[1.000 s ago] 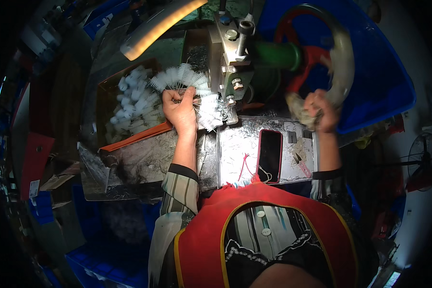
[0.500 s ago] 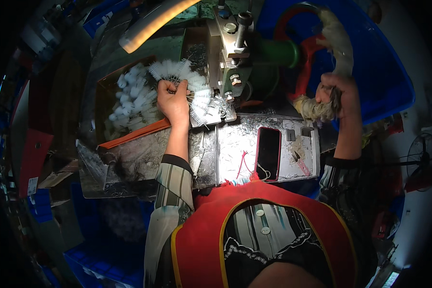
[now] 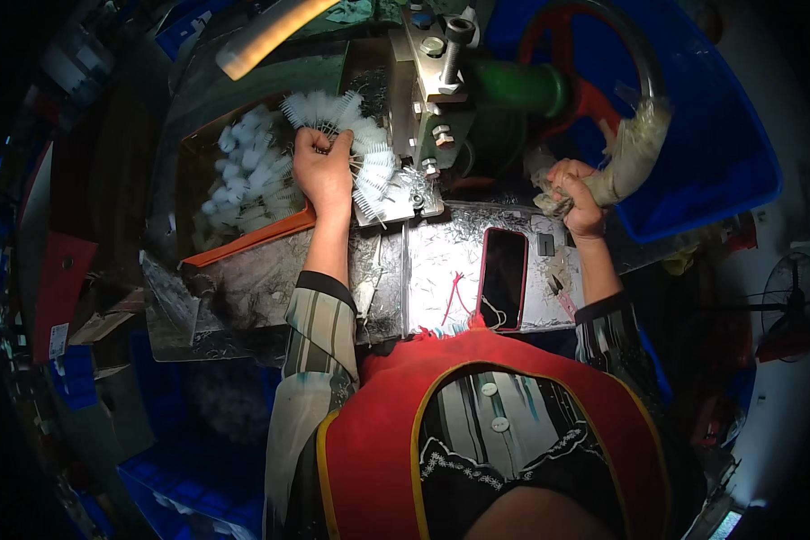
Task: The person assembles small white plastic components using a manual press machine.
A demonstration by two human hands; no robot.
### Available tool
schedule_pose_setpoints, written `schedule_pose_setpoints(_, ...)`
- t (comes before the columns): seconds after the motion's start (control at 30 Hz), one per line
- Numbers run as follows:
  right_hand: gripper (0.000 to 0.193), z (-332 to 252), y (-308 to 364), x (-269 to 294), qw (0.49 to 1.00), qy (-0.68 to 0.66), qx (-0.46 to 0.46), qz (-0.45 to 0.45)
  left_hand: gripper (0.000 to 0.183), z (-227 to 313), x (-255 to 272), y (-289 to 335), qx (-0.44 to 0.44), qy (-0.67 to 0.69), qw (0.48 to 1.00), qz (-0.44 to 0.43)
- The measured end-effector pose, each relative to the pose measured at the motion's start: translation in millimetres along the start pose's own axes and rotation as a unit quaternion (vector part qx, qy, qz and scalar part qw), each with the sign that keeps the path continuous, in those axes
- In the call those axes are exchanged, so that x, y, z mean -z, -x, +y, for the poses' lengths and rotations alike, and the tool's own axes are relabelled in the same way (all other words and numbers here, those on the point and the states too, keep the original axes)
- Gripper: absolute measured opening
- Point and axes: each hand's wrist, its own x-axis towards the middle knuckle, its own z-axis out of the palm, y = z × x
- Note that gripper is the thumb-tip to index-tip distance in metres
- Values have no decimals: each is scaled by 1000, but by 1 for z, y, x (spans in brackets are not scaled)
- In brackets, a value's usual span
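A fanned bunch of small white bristle brushes (image 3: 376, 162) with thin wire stems is pinched in my left hand (image 3: 324, 175), thumb and fingers closed on the stems. The fan's right side lies by the small metal plate (image 3: 427, 200) under the bolted head (image 3: 439, 85) of a green hand press (image 3: 524, 94). My right hand (image 3: 576, 193) is wrapped round the cloth-bound rim (image 3: 634, 153) of the press's red handwheel (image 3: 592, 103). Left of my left hand, a shallow tray (image 3: 247, 241) with an orange front edge holds a heap of white brushes (image 3: 243, 166).
A phone in a red case (image 3: 504, 274) lies on a pale board (image 3: 436, 270) strewn with wire bits, near a red cord (image 3: 453, 297). Behind the wheel is a large blue bin (image 3: 720, 171). A lit lamp tube (image 3: 274, 38) hangs over the bench. A fan (image 3: 787, 306) stands far right.
The handwheel has turned, and my right hand on its wrapped rim has swung left and nearer to me. My left hand stays almost in place with the brushes.
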Motion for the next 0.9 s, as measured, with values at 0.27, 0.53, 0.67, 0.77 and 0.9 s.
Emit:
schedule_pose_setpoints(0.27,24,-53,-13,-2,993,-57,-93,43,28,17,36,3,125,127,981,-75)
schedule_pose_setpoints(0.53,23,-63,-17,1,986,-41,-142,81,15,17,64,-6,184,144,947,-218)
schedule_pose_setpoints(0.67,23,-62,-17,1,985,-36,-144,90,11,26,59,-5,182,58,931,-311)
schedule_pose_setpoints(0.77,23,-58,-18,4,985,-50,-144,80,11,25,48,-4,147,22,934,-326)
schedule_pose_setpoints(0.9,24,-57,-18,4,983,-52,-151,92,13,31,35,-1,129,-15,944,-303)
